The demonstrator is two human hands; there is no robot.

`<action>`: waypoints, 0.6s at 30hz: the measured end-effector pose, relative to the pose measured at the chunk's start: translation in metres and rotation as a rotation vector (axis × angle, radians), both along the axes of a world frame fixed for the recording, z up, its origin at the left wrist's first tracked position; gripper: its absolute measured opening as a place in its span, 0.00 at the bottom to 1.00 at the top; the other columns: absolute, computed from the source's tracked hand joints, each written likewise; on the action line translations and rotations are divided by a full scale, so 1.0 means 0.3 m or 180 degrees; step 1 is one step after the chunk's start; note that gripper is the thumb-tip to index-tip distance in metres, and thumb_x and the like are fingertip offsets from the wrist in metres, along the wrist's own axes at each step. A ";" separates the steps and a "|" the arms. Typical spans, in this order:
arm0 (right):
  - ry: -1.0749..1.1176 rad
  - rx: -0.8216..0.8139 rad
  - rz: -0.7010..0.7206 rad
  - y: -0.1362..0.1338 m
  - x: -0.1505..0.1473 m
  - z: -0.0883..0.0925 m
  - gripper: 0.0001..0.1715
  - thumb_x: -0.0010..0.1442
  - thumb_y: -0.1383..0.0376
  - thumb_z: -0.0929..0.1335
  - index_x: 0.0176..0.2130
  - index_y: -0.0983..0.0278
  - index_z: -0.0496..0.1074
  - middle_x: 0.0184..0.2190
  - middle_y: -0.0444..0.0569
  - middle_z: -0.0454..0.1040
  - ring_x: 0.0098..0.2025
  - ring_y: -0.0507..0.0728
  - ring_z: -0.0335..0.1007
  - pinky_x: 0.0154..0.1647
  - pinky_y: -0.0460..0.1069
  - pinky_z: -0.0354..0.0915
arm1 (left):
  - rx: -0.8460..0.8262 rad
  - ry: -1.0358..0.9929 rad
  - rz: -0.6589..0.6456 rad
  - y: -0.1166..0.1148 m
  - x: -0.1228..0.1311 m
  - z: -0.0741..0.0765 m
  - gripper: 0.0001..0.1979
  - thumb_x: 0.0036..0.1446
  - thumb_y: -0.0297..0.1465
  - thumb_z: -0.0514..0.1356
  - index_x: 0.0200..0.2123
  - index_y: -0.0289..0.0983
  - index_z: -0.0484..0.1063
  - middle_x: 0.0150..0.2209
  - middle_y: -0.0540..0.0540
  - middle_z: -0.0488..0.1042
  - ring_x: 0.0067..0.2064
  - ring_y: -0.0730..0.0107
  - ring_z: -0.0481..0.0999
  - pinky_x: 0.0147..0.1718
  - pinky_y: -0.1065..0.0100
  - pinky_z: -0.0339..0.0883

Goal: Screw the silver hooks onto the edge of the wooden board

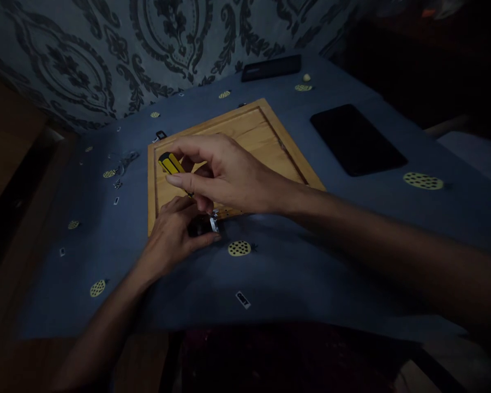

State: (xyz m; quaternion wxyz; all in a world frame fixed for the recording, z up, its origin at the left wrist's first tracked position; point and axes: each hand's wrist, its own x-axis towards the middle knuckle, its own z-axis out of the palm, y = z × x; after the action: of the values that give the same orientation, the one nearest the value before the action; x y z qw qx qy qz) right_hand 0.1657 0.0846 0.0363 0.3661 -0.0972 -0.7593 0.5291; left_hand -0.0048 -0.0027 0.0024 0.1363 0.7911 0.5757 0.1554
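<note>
My right hand (233, 169) is closed around the yellow-and-black handle of a screwdriver (172, 164), which slants down toward the near edge of a wooden cutting board (229, 125). The screwdriver's tip is hidden behind my fingers. Below it, my left hand (169, 229) grips at the board's near left edge, fingers over the wood and thumb in front. By the thumb's tip is a small shiny metal piece (214, 222), partly covered; its exact kind is hard to make out. Small dark marks dot the wood beside it.
A dark tablet-like slab (358, 139) lies right of the board, and a black phone-like object (272, 68) lies behind it. Small metal bits (118, 184) and a clear plastic bag (127, 158) are at left. The blue patterned tablecloth (294, 278) meets a patterned wall.
</note>
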 end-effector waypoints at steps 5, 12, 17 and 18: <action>0.0118 -0.0264 -0.0053 -0.009 -0.011 -0.010 0.10 0.68 0.67 0.67 0.38 0.63 0.60 0.32 0.37 0.65 0.21 0.41 0.60 0.18 0.38 0.61 | -0.0030 -0.0058 -0.0041 -0.002 0.008 0.012 0.15 0.57 0.39 0.70 0.45 0.39 0.79 0.45 0.44 0.78 0.51 0.51 0.76 0.49 0.51 0.71; 0.0237 -0.0375 -0.0099 -0.014 -0.018 -0.017 0.10 0.66 0.67 0.69 0.38 0.62 0.61 0.32 0.37 0.65 0.21 0.43 0.61 0.18 0.39 0.62 | 0.0062 -0.0194 -0.0089 -0.001 0.010 0.011 0.14 0.56 0.36 0.71 0.44 0.39 0.79 0.48 0.43 0.77 0.52 0.51 0.76 0.52 0.51 0.71; 0.0016 -0.0150 0.0006 -0.011 -0.006 0.005 0.11 0.70 0.65 0.66 0.34 0.63 0.62 0.27 0.38 0.64 0.21 0.44 0.63 0.17 0.40 0.61 | -0.0047 -0.0113 0.0019 -0.002 0.007 0.013 0.15 0.56 0.38 0.71 0.44 0.37 0.79 0.44 0.43 0.78 0.49 0.50 0.77 0.49 0.51 0.71; 0.0052 -0.0092 -0.0093 -0.011 -0.002 0.014 0.12 0.70 0.65 0.66 0.34 0.63 0.62 0.28 0.38 0.64 0.22 0.44 0.63 0.19 0.39 0.61 | -0.0098 -0.0098 0.0014 -0.002 0.008 0.018 0.15 0.56 0.38 0.71 0.44 0.38 0.79 0.44 0.43 0.78 0.50 0.51 0.77 0.49 0.52 0.70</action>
State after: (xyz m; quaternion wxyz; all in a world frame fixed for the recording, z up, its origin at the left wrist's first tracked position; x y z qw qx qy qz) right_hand 0.1652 0.0813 0.0406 0.3785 -0.1092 -0.7471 0.5353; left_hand -0.0022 -0.0034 0.0076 0.1569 0.7852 0.5776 0.1589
